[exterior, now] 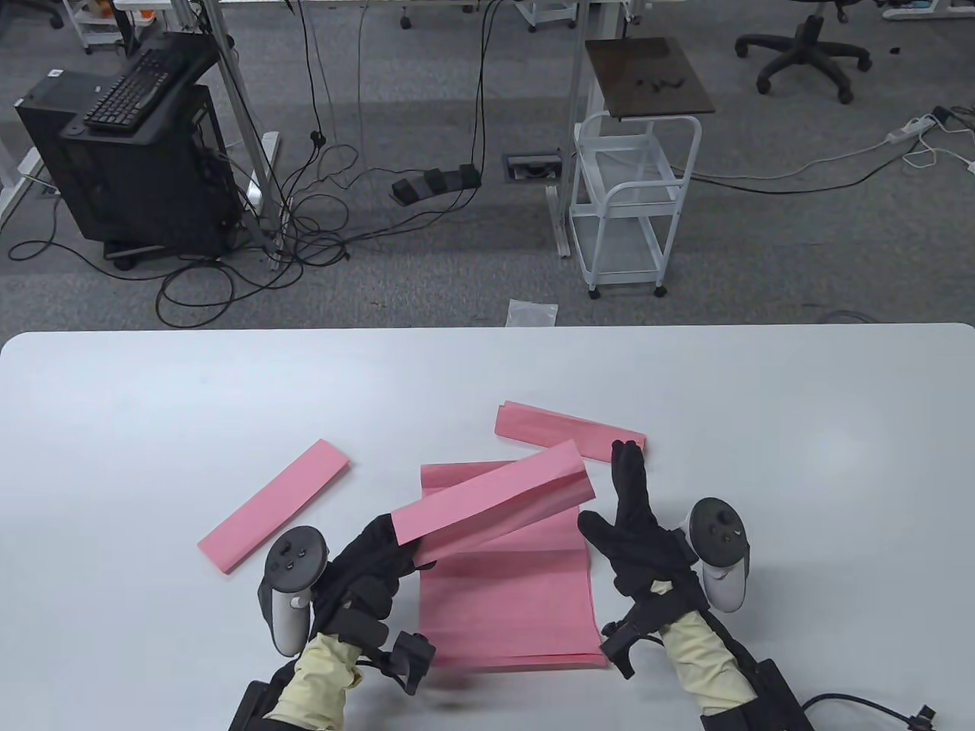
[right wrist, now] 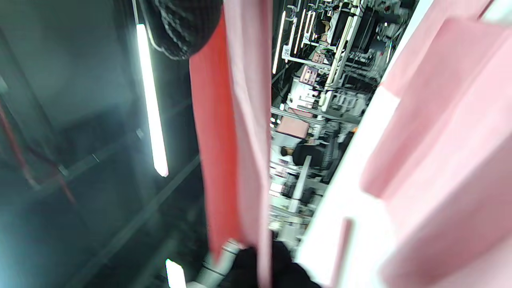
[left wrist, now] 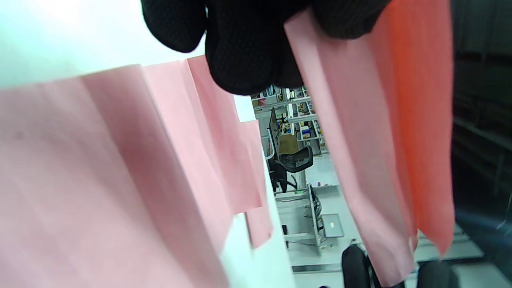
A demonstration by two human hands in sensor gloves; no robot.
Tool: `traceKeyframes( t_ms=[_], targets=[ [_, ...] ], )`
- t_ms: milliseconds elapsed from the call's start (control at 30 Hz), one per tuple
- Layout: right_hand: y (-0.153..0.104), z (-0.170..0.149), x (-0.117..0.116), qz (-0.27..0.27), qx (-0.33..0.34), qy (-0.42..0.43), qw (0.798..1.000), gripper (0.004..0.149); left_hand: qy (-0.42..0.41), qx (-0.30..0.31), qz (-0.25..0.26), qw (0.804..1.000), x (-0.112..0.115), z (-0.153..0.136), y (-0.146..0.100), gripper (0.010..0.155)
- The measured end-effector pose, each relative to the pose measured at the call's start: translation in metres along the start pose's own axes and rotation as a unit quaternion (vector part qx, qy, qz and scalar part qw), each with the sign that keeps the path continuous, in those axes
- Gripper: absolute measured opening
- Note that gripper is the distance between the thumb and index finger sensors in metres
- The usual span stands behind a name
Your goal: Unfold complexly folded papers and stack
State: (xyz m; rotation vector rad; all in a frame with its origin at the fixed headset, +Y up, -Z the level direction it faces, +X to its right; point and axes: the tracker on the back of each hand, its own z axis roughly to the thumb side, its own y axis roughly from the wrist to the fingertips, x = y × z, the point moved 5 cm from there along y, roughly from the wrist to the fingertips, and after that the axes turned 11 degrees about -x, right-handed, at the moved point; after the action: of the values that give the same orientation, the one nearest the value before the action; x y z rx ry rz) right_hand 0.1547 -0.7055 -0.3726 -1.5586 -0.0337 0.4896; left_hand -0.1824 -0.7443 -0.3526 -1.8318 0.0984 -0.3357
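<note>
One folded paper [exterior: 495,499] pinched by left hand [exterior: 366,567].

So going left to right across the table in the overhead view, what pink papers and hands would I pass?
Folded strip lying alone → left hand → raised folded paper it holds → right hand. The flat stack and the far strip overlap these, so I leave them out.

No readable words, brands or labels anywhere on the pink papers, gloves, trackers or table. Only a small white tag [right wrist: 287,51] among the blurred shelving in the right wrist view, seemingly marked "26", too smeared to confirm.
</note>
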Motion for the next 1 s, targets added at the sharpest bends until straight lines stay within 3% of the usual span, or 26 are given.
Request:
traceKeyframes(
  t_ms=[100,167,233,333,433,833,967,1000],
  targets=[
    [0.002,-0.001,-0.003,0.003,-0.008,-0.06,0.998,0.085,0.035,0.01,-0.018,0.999,0.007,0.003,0.001,0.038],
    [0.002,-0.003,0.0,-0.027,-0.004,-0.056,0.998,0.08,0.041,0.011,-0.023,0.999,0.01,0.002,0.001,0.038],
    [0.002,-0.005,0.006,-0.06,-0.002,-0.024,0.998,0.065,0.041,0.007,-0.026,0.999,0.011,0.001,0.002,0.038],
    [0.002,-0.012,0.012,-0.068,-0.011,0.041,0.997,0.042,0.061,0.002,-0.032,0.998,0.01,-0.002,0.003,0.038],
    [0.003,-0.019,0.014,-0.071,-0.027,0.085,0.994,0.039,0.085,-0.004,-0.049,0.995,0.015,-0.003,0.004,0.037],
    [0.008,-0.033,0.006,-0.059,-0.054,0.118,0.99,0.038,0.262,-0.009,0.029,0.965,0.003,0.006,0.003,0.037],
    [0.006,-0.033,0.005,-0.087,-0.048,0.118,0.988,0.038,0.222,-0.022,0.031,0.974,0.004,0.001,0.002,0.038],
    [0.005,-0.033,0.004,-0.091,-0.046,0.124,0.987,0.038,0.193,-0.03,0.012,0.981,0.007,-0.002,0.003,0.039]
  ],
)
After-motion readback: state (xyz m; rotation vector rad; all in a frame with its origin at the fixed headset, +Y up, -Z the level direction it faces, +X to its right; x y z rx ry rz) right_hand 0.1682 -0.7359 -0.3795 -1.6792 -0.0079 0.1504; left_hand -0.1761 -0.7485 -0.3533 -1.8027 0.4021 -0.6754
